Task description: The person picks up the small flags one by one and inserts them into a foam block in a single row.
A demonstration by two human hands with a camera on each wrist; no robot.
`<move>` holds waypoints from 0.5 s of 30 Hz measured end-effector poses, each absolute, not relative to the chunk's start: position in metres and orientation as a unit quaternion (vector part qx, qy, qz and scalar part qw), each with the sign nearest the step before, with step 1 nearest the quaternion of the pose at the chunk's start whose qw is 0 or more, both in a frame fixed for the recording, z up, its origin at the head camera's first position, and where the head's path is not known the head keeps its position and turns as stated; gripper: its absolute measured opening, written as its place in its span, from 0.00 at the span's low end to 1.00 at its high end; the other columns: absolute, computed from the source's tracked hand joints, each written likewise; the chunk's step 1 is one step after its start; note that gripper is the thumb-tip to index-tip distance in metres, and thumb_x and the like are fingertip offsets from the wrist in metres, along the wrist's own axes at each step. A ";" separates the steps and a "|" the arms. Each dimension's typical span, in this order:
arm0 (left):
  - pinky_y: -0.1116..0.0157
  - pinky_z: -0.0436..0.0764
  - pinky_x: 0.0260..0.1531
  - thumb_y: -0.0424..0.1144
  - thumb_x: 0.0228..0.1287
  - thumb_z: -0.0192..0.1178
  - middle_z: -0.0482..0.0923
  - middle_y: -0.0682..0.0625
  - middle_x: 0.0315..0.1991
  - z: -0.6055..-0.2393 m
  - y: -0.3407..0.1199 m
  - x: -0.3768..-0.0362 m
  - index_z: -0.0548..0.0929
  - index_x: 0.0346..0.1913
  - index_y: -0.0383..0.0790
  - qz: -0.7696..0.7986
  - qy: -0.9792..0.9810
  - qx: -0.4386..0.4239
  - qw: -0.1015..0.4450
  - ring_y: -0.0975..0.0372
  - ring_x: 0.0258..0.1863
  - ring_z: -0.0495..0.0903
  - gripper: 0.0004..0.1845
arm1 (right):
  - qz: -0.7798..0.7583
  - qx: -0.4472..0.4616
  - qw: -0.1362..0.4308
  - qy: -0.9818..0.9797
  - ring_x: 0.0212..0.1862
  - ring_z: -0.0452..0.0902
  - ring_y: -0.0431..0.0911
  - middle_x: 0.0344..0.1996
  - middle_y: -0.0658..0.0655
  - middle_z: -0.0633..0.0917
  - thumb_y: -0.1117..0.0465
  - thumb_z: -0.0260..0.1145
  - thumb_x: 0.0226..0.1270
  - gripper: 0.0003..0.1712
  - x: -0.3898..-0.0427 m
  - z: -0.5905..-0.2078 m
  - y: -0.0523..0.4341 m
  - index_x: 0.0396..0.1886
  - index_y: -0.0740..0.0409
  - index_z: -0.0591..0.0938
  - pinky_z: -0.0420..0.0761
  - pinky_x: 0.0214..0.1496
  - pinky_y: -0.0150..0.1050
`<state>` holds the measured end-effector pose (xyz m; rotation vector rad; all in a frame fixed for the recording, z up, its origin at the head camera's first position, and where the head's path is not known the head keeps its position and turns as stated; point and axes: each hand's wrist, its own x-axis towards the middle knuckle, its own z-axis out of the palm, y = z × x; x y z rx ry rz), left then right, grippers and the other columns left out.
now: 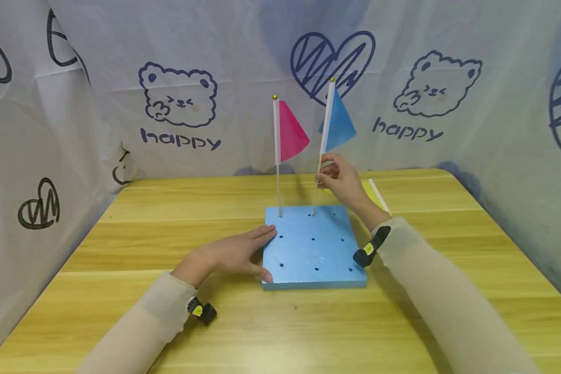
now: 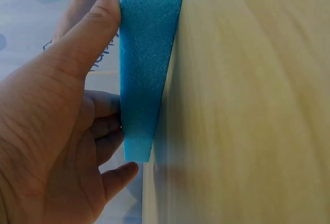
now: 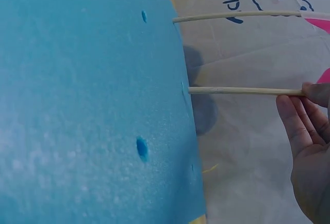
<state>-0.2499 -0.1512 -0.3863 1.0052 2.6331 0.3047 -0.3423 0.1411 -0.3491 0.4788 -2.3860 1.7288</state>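
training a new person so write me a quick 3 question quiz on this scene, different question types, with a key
1. True or false: the pink flag stands upright near the far left corner of the board.
2. What does the right hand pinch?
a) the pink flag
b) the board
c) the blue flag
3. Fill in the blank: the left hand touches the board along its ____ edge.

Key:
1. True
2. c
3. left
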 end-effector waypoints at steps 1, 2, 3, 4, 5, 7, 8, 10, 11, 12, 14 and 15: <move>0.57 0.57 0.70 0.78 0.47 0.55 0.37 0.54 0.79 -0.386 -0.151 -0.250 0.43 0.79 0.48 0.108 0.918 0.350 0.154 0.58 0.75 0.47 0.63 | 0.579 0.160 0.076 -0.796 0.43 0.81 0.55 0.44 0.66 0.82 0.68 0.65 0.69 0.23 -0.343 -0.350 0.140 0.60 0.64 0.70 0.85 0.42 0.38; 0.57 0.57 0.70 0.78 0.47 0.55 0.37 0.54 0.79 -0.386 -0.151 -0.250 0.43 0.79 0.48 0.110 0.917 0.351 0.154 0.58 0.75 0.47 0.63 | 0.579 0.161 0.076 -0.796 0.43 0.81 0.55 0.44 0.66 0.82 0.68 0.64 0.69 0.23 -0.344 -0.351 0.140 0.60 0.65 0.70 0.85 0.42 0.39; 0.57 0.57 0.70 0.78 0.47 0.56 0.37 0.54 0.79 -0.386 -0.150 -0.250 0.43 0.79 0.48 0.111 0.917 0.351 0.155 0.58 0.75 0.47 0.63 | 0.580 0.162 0.074 -0.795 0.43 0.81 0.55 0.44 0.66 0.82 0.68 0.64 0.69 0.22 -0.344 -0.351 0.139 0.60 0.65 0.70 0.85 0.42 0.39; 0.57 0.57 0.70 0.78 0.48 0.56 0.37 0.54 0.79 -0.386 -0.150 -0.250 0.43 0.79 0.48 0.111 0.916 0.351 0.156 0.58 0.75 0.47 0.63 | 0.581 0.164 0.073 -0.794 0.43 0.81 0.55 0.43 0.66 0.82 0.68 0.64 0.69 0.22 -0.344 -0.351 0.138 0.59 0.65 0.70 0.85 0.42 0.39; 0.57 0.57 0.70 0.78 0.48 0.56 0.37 0.54 0.79 -0.386 -0.151 -0.250 0.43 0.79 0.48 0.111 0.916 0.352 0.157 0.58 0.75 0.47 0.63 | 0.581 0.166 0.075 -0.794 0.42 0.81 0.55 0.43 0.66 0.82 0.68 0.64 0.69 0.21 -0.343 -0.352 0.137 0.59 0.65 0.70 0.85 0.42 0.39; 0.57 0.57 0.70 0.78 0.48 0.56 0.37 0.53 0.79 -0.386 -0.150 -0.250 0.43 0.79 0.48 0.112 0.916 0.353 0.157 0.58 0.75 0.46 0.63 | 0.579 0.168 0.077 -0.794 0.42 0.81 0.55 0.42 0.66 0.82 0.69 0.64 0.69 0.20 -0.343 -0.352 0.135 0.57 0.64 0.71 0.85 0.41 0.39; 0.57 0.57 0.70 0.77 0.48 0.56 0.38 0.53 0.79 -0.386 -0.150 -0.250 0.43 0.79 0.48 0.112 0.915 0.353 0.157 0.58 0.75 0.46 0.63 | 0.578 0.171 0.078 -0.794 0.42 0.81 0.55 0.42 0.66 0.82 0.69 0.64 0.69 0.19 -0.343 -0.353 0.134 0.57 0.64 0.71 0.85 0.41 0.39; 0.58 0.56 0.70 0.77 0.48 0.56 0.37 0.54 0.79 -0.387 -0.151 -0.250 0.43 0.79 0.48 0.110 0.916 0.351 0.157 0.58 0.75 0.46 0.63 | 0.574 0.178 0.077 -0.796 0.42 0.81 0.55 0.41 0.65 0.82 0.69 0.64 0.69 0.18 -0.343 -0.354 0.133 0.55 0.62 0.72 0.85 0.41 0.39; 0.58 0.56 0.70 0.77 0.48 0.57 0.37 0.54 0.79 -0.387 -0.151 -0.250 0.43 0.79 0.48 0.111 0.917 0.351 0.157 0.58 0.75 0.46 0.63 | 0.569 0.180 0.075 -0.799 0.41 0.81 0.55 0.41 0.65 0.82 0.69 0.64 0.69 0.17 -0.343 -0.355 0.132 0.55 0.62 0.72 0.85 0.41 0.39; 0.58 0.56 0.70 0.77 0.48 0.56 0.37 0.54 0.79 -0.387 -0.151 -0.250 0.43 0.79 0.48 0.112 0.917 0.350 0.158 0.58 0.75 0.46 0.63 | 0.567 0.183 0.073 -0.800 0.41 0.81 0.55 0.41 0.65 0.82 0.69 0.64 0.69 0.17 -0.344 -0.355 0.132 0.55 0.61 0.72 0.85 0.41 0.39; 0.57 0.57 0.70 0.77 0.48 0.56 0.38 0.53 0.79 -0.386 -0.151 -0.250 0.43 0.79 0.48 0.113 0.916 0.352 0.156 0.58 0.75 0.46 0.63 | 0.560 0.188 0.066 -0.804 0.41 0.81 0.55 0.41 0.65 0.82 0.69 0.64 0.69 0.17 -0.344 -0.356 0.131 0.55 0.61 0.72 0.85 0.41 0.39; 0.57 0.57 0.70 0.77 0.48 0.56 0.38 0.53 0.79 -0.386 -0.151 -0.250 0.43 0.79 0.48 0.113 0.916 0.353 0.156 0.58 0.75 0.46 0.63 | 0.557 0.189 0.061 -0.806 0.41 0.81 0.54 0.41 0.65 0.82 0.69 0.64 0.69 0.17 -0.344 -0.356 0.131 0.54 0.61 0.72 0.85 0.41 0.39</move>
